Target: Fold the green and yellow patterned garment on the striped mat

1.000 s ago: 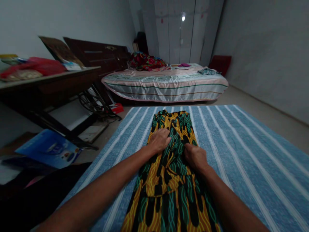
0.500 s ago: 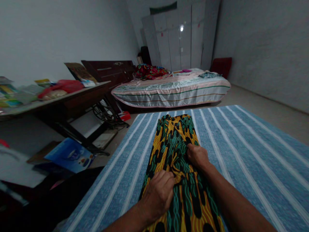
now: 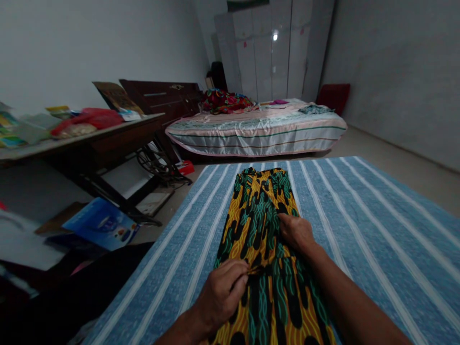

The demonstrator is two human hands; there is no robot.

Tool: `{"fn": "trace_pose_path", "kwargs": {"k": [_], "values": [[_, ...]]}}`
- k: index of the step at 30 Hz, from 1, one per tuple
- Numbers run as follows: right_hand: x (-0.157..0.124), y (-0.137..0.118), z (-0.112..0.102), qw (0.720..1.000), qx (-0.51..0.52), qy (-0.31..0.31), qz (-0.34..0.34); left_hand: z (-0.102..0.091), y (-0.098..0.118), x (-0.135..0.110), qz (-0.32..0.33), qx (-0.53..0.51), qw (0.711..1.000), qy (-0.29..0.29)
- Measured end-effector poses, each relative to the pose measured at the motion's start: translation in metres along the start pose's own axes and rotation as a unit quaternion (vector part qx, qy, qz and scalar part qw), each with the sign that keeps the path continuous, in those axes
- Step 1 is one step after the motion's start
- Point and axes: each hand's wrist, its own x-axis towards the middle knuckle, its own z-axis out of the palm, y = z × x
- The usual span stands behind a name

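A long garment (image 3: 257, 215) with a yellow, green and black wavy print lies lengthwise on the blue-and-white striped bed cover (image 3: 176, 244). Part of it is doubled over, and a folded edge crosses its middle. My left hand (image 3: 226, 290) is closed, pinching the left end of that edge between thumb and fingers. Higher up, at the garment's right side, my right hand (image 3: 296, 232) grips the upper layer with curled fingers. The cloth between both hands is fairly flat. The garment's near end runs out of view at the bottom.
Beyond the striped surface stands a bed (image 3: 258, 136) with a shiny striped cover and a red floral bundle (image 3: 228, 101). To the left is a sewing-machine table (image 3: 89, 136) carrying a red bag (image 3: 93, 120). A blue box (image 3: 102, 223) sits below it.
My left hand has moved left and slightly down, drawing the folded edge with it. The creases between the hands have flattened. My right hand stays nearly in place.
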Motion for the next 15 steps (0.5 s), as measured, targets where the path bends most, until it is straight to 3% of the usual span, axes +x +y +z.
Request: {"fn": "trace_pose_path", "kwargs": {"k": [3,8,15], "values": [[0.000,0.003,0.002,0.999,0.009,0.014,0.030,-0.002,-0.002,-0.001,-0.010,-0.010,1.000,0.004],[0.001,0.010,-0.002,0.999,0.008,0.005,0.036,-0.004,0.003,-0.004,0.027,0.014,0.998,-0.063],[0.002,0.021,-0.003,0.997,0.014,0.013,0.074,-0.003,0.005,-0.010,0.041,0.035,0.995,-0.083]]}}
